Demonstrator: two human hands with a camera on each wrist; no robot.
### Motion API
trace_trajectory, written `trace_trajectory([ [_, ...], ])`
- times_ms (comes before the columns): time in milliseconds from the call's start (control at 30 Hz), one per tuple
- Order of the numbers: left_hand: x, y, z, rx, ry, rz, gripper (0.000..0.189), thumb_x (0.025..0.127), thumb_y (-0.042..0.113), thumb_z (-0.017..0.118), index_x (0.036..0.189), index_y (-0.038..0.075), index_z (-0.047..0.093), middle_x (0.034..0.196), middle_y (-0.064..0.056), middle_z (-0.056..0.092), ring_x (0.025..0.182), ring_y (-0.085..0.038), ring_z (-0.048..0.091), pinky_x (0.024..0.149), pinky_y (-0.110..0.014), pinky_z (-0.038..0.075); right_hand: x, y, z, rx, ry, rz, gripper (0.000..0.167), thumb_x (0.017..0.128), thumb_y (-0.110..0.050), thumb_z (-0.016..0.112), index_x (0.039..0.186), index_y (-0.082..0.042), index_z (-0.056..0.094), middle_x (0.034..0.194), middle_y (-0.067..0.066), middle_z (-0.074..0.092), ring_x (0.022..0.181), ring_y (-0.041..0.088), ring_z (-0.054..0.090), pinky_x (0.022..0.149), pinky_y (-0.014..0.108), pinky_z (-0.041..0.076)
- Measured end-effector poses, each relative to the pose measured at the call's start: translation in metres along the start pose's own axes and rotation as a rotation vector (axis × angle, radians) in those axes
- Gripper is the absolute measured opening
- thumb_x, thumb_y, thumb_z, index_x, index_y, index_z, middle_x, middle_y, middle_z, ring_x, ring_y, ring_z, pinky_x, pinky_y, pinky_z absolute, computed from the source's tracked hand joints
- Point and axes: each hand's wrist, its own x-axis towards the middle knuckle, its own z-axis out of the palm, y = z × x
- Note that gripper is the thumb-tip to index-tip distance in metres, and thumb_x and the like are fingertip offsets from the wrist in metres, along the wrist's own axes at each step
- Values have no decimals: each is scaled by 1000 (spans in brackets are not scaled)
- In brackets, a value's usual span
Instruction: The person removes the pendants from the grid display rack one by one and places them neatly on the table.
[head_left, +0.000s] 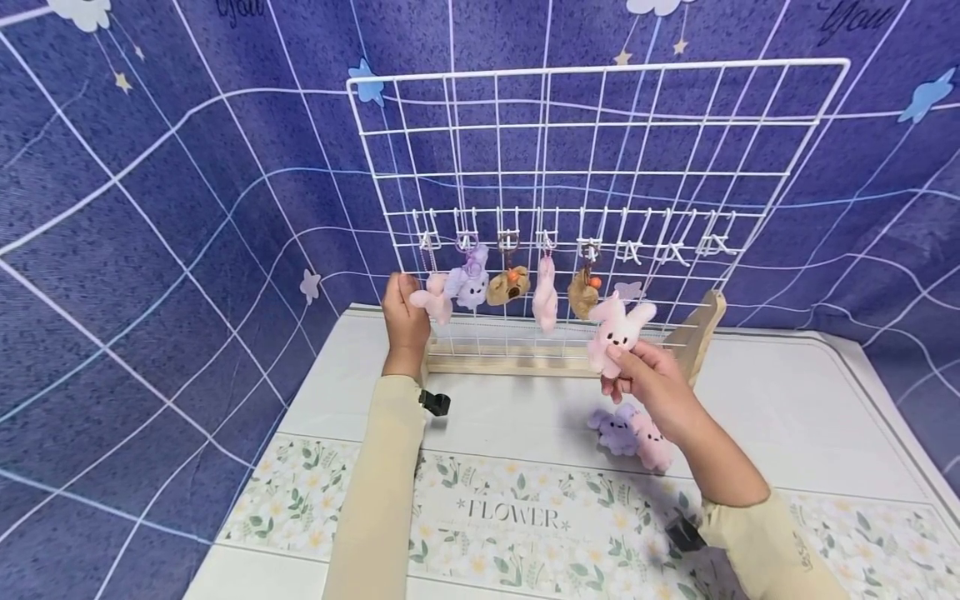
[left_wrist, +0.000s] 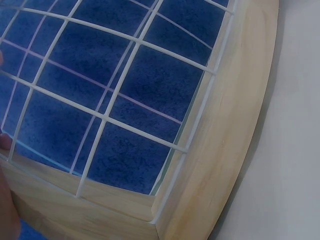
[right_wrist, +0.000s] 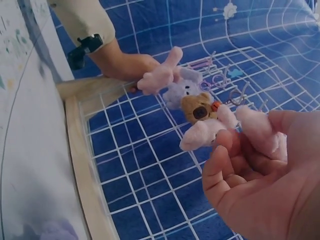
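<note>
My right hand (head_left: 660, 387) pinches a pink bunny plush keychain (head_left: 617, 337) between thumb and fingers, in front of the white wire grid rack (head_left: 600, 121). In the right wrist view, part of this bunny (right_wrist: 257, 131) shows past the thumb. At the rack's left end my left hand (head_left: 405, 312) grips the wooden side of its stand, largely covering that side. Beside it hangs another pink plush (head_left: 438, 304), followed rightward by a purple bunny plush (head_left: 472, 283), a brown plush (head_left: 508, 287), a pink plush (head_left: 546, 296) and a second brown plush (head_left: 582, 293).
White hooks (head_left: 673, 252) continue along the grid to the right. On the white table a purple plush (head_left: 618, 433) and a pink plush (head_left: 654, 446) lie below my right hand. The wooden stand's right upright (head_left: 705, 333) rises nearby. A blue patterned cloth (head_left: 187, 208) hangs behind.
</note>
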Motion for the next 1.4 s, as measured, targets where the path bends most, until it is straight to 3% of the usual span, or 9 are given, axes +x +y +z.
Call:
trace_trajectory([
  [167,0,-1,1,-4,-1,1,32,110,-2,37,81,-14,42,74,4,38,67,1,34,65,-16,28,0,-1,0,-20,-3,72,37,113,-19,43,85,-14,66,69,-6,65,58,9,57,55,24,48],
  [367,-1,0,1,-11,2,-7,32,110,-3,37,81,-14,42,72,5,38,67,2,35,64,-15,28,1,-2,-1,-137,-8,231,39,112,-24,46,78,-12,60,59,-7,58,53,7,51,50,23,42],
  [733,0,1,0,-15,-6,-6,31,110,-2,38,81,-13,42,72,2,40,67,4,36,65,-15,30,0,10,-6,-234,-119,453,36,109,-36,54,84,-11,59,61,-7,56,50,7,49,47,22,38],
  [867,0,2,-1,-13,-3,-6,31,110,-2,38,82,-13,42,73,3,41,67,4,37,65,-14,30,1,18,-6,-217,-163,474,40,111,-39,53,85,-9,59,63,-4,56,50,8,53,47,22,39],
  [1100,0,2,-1,-21,-11,-16,32,111,-1,38,81,-13,42,73,8,40,68,3,37,65,-15,30,-1,29,-6,-236,-208,502,52,110,-41,54,71,-7,56,57,-3,53,47,10,50,45,23,36],
  [1400,0,0,-1,-25,-6,-36,33,111,0,38,81,-13,42,73,7,41,68,1,38,65,-15,30,-5,41,0,-382,-195,495,52,109,-39,57,75,0,62,56,-1,57,45,12,57,42,22,34],
])
